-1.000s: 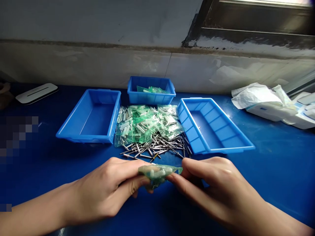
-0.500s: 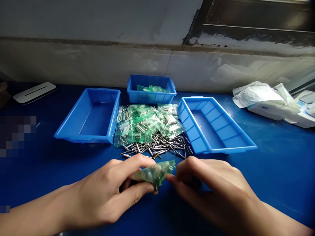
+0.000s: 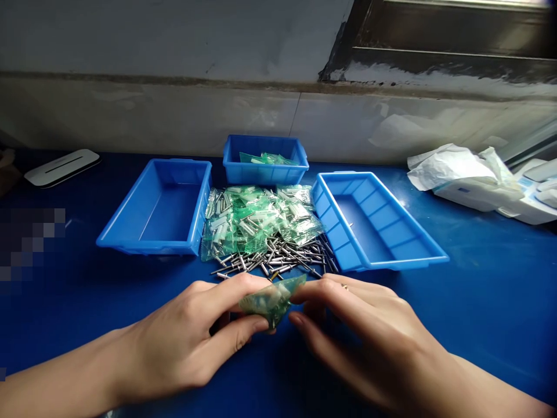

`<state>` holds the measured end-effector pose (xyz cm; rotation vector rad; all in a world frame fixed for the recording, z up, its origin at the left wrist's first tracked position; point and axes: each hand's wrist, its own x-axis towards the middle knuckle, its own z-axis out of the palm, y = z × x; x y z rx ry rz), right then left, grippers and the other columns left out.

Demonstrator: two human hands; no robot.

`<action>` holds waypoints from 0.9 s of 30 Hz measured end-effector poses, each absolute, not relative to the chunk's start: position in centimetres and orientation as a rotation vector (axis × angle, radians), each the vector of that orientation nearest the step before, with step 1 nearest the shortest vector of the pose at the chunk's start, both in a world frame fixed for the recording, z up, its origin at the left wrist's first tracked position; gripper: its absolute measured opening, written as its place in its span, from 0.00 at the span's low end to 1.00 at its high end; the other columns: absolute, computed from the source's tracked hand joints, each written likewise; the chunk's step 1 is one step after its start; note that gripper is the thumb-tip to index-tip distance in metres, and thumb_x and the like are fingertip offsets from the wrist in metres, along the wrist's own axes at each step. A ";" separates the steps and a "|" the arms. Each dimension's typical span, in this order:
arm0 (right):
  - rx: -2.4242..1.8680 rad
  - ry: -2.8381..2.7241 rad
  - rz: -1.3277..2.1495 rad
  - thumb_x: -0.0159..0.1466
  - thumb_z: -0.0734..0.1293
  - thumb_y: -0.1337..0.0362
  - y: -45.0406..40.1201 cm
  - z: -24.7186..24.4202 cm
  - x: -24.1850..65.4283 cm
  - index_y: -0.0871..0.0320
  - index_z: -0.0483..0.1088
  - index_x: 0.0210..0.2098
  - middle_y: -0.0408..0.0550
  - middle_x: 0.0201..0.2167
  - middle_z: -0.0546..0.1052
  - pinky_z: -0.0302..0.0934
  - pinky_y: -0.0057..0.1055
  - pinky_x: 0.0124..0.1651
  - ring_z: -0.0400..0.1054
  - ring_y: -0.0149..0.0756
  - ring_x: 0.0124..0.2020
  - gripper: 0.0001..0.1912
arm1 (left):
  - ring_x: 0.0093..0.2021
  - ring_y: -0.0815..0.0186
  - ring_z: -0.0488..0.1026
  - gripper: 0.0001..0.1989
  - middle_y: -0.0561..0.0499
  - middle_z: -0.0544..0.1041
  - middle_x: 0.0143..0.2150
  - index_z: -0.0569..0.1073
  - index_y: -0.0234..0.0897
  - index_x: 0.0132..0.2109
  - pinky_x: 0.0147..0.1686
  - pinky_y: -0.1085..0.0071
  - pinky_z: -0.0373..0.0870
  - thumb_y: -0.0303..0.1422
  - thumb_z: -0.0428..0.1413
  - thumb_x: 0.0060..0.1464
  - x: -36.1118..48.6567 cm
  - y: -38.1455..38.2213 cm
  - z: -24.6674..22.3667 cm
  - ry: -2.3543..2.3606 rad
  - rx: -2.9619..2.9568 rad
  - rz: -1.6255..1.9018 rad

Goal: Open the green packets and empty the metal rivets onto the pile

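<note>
A small green translucent packet (image 3: 272, 303) with pale pieces inside is pinched between the thumb and fingers of my left hand (image 3: 191, 337). My right hand (image 3: 369, 337) is at the packet's right side, its index fingertip at the packet's edge and its thumb apart below. A small metal piece shows between the right hand's fingers. Beyond the hands lies a heap of loose metal rivets and screws (image 3: 278, 255), and behind these a pile of filled green packets (image 3: 256, 217).
Blue bins stand left (image 3: 163, 209) and right (image 3: 378, 220) of the pile; the right one holds a tiny piece. A rear bin (image 3: 266, 174) contains green packets. A white device (image 3: 63, 167) lies far left, white sheets (image 3: 450, 168) over equipment far right.
My right hand's fingers have opened out and moved slightly left to the packet's edge. The packet has tilted a little in my left hand. The view has shifted slightly.
</note>
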<state>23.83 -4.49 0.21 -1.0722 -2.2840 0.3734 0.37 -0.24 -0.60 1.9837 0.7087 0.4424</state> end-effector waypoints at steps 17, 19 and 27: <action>-0.991 -2.431 0.434 0.75 0.53 0.71 -4.1 0.9 23.4 0.60 0.68 0.39 0.47 0.27 0.76 0.65 0.31 0.30 0.71 0.36 0.25 0.15 | 0.31 0.72 0.76 0.17 0.59 0.78 0.37 0.66 0.47 0.56 0.35 0.83 0.73 0.26 0.56 0.64 0.4 -0.4 -0.2 0.664 1.977 0.535; -0.984 -2.473 0.510 0.75 0.54 0.71 -4.0 1.2 23.5 0.61 0.70 0.39 0.46 0.28 0.75 0.63 0.30 0.29 0.68 0.35 0.26 0.15 | 0.30 0.72 0.75 0.19 0.60 0.76 0.34 0.63 0.48 0.58 0.32 0.83 0.72 0.27 0.56 0.64 0.4 -0.4 -0.5 0.736 1.874 0.570; -1.115 -2.249 0.789 0.71 0.66 0.66 -4.3 0.3 24.2 0.57 0.72 0.43 0.44 0.31 0.78 0.64 0.24 0.30 0.72 0.32 0.29 0.03 | 0.22 0.74 0.63 0.09 0.61 0.67 0.24 0.71 0.39 0.33 0.24 0.80 0.60 0.25 0.53 0.63 0.5 0.0 0.0 0.722 2.011 0.520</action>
